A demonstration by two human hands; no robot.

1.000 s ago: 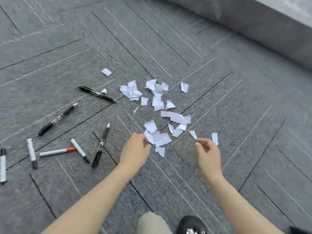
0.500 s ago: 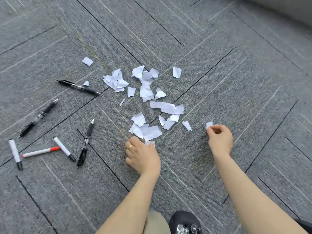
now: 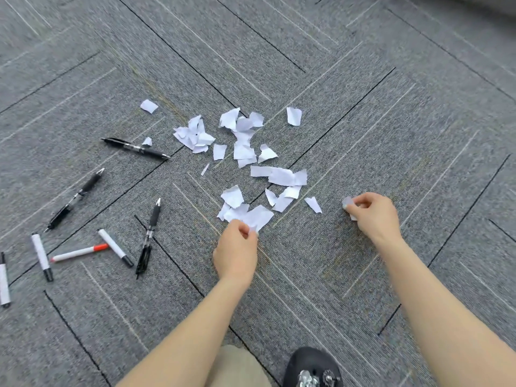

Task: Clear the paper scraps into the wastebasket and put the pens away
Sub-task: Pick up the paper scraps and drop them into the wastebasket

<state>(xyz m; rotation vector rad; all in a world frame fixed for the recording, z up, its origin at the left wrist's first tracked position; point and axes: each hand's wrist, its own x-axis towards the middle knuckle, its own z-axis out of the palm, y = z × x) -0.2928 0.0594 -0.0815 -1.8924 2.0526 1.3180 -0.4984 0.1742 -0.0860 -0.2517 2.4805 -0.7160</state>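
Several white paper scraps (image 3: 243,141) lie scattered over the grey carpet in the middle of the view. My left hand (image 3: 236,251) pinches the near edge of a scrap (image 3: 258,217) in the closest cluster. Off to the right, my right hand (image 3: 374,216) pinches a small scrap (image 3: 347,203) between thumb and fingers. To the left lie three black pens (image 3: 136,148) (image 3: 75,198) (image 3: 149,236) and several white markers (image 3: 116,247), one with a red cap (image 3: 79,252). No wastebasket is in view.
Grey carpet tiles (image 3: 363,93) with dark seams cover the whole floor. My knee (image 3: 237,367) and a black shoe (image 3: 312,367) show at the bottom edge. One more marker (image 3: 4,280) lies at the far left edge.
The view tilted down and closer. My right hand moved right and picked up the lone scrap. My left hand dropped to the nearest cluster and now pinches a piece there.
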